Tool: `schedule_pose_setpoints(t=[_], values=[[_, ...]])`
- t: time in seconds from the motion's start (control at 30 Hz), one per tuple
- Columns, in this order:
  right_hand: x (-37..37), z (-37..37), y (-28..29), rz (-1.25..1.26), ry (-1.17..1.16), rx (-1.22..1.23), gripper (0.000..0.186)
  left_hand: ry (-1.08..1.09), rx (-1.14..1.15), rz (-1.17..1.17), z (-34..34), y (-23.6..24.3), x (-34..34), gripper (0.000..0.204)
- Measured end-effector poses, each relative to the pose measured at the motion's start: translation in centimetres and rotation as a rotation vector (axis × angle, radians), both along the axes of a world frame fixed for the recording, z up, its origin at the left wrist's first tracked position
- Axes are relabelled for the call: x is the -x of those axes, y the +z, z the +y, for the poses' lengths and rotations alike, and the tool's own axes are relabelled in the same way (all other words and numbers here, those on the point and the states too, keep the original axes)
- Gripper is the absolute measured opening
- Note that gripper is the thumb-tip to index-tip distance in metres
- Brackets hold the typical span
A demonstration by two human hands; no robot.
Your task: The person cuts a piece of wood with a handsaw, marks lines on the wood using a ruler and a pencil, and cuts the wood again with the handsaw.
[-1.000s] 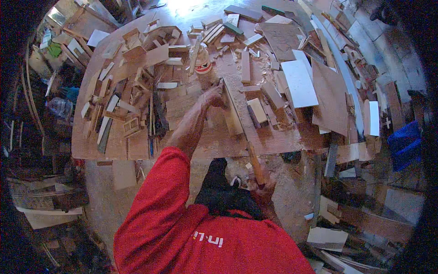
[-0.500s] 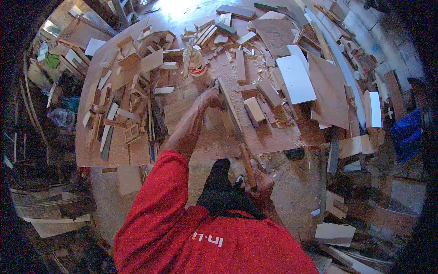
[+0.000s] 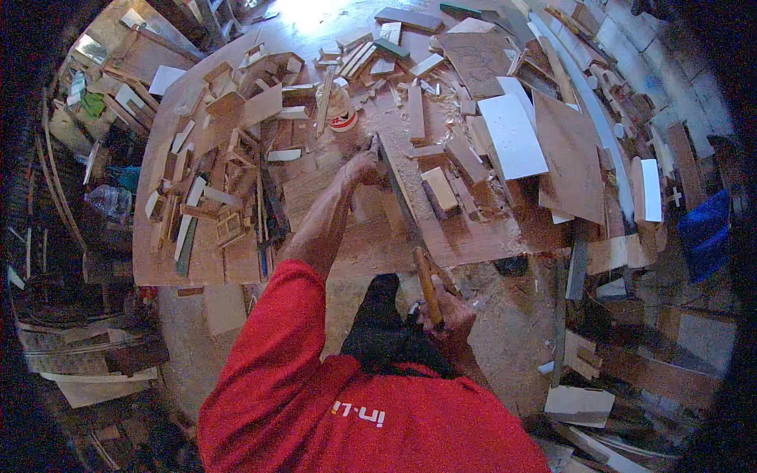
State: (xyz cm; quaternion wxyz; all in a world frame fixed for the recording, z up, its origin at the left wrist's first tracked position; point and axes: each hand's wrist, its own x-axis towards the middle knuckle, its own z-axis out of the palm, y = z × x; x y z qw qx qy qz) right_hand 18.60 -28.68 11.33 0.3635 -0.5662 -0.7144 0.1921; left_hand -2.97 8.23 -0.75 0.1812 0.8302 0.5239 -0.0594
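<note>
My left hand [image 3: 364, 167] reaches onto the worktable, fingers curled down at the far end of a long narrow dark strip [image 3: 400, 195]. A pale edge shows along the strip's right side. Just what the fingers press or grip there is hidden. Nearer my body, off the table's front edge, my right hand [image 3: 451, 317] is closed round a tool with a brown wooden bar [image 3: 427, 285]. This bar stands at the near end of the strip; whether the two are joined I cannot tell. A flat light-brown board [image 3: 319, 189] lies left of my left wrist.
Wood offcuts surround my hands: a pale block [image 3: 439, 190], a white panel [image 3: 511, 137], a brown sheet [image 3: 569, 162], small frames [image 3: 229, 226] at left. A plastic tub [image 3: 341, 120] stands beyond my left hand. Sawdust covers the worktable [image 3: 473, 246].
The long strip looked pale along most of its length; now it looks mostly dark. The brown wooden bar and my right hand have shifted very slightly. My left hand stays in place.
</note>
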Motion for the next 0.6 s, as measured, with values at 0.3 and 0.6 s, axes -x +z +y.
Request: schedule_pose_setpoints(t=[0.3, 0.6], values=[[-0.1, 0.2, -0.4, 0.131, -0.149, -0.022, 0.053, 0.01, 0.188, -0.099, -1.0, 4.3, -1.0, 0.093], [-0.3, 0.4, 0.8, 0.127, -0.167, 0.01, 0.055, -0.013, 0.15, -0.03, -1.0, 3.2, -0.3, 0.115]])
